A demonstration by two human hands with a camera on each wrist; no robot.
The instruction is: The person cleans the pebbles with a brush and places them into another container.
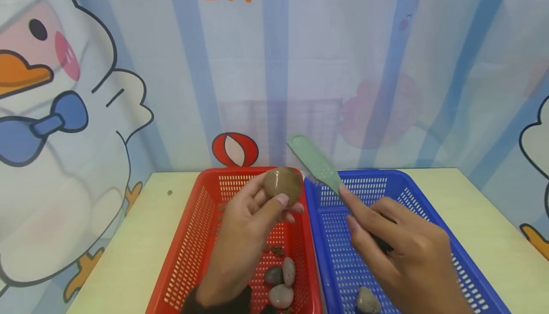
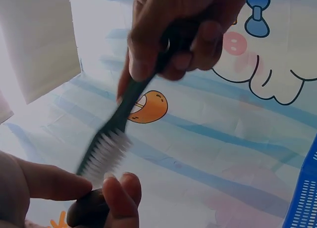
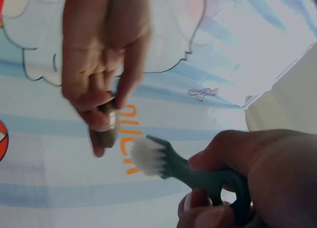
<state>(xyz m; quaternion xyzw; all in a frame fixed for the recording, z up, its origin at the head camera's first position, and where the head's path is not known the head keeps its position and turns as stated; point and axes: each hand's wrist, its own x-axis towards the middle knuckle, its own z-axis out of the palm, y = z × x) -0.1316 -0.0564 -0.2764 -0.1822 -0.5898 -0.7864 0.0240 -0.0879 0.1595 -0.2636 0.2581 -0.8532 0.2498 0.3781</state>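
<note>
A smooth brown stone (image 1: pixel 283 184) is pinched between the thumb and fingers of my left hand (image 1: pixel 246 223), raised over the red basket (image 1: pixel 171 261). My right hand (image 1: pixel 411 247) grips a green brush (image 1: pixel 315 161) by its handle, the index finger stretched along it, above the blue basket (image 1: pixel 326 257). White bristles show under the brush head in the left wrist view, close to the stone (image 2: pixel 89 208). From the right wrist, a small gap shows between the bristles (image 3: pixel 148 156) and the stone (image 3: pixel 110 124).
Several stones (image 1: pixel 281 296) and some brown crumbs (image 1: pixel 277 251) lie in the red basket. One speckled stone (image 1: pixel 369 299) sits in the blue basket. Both baskets stand side by side on a pale table (image 1: pixel 124 257), before a printed duck curtain (image 1: pixel 274 66).
</note>
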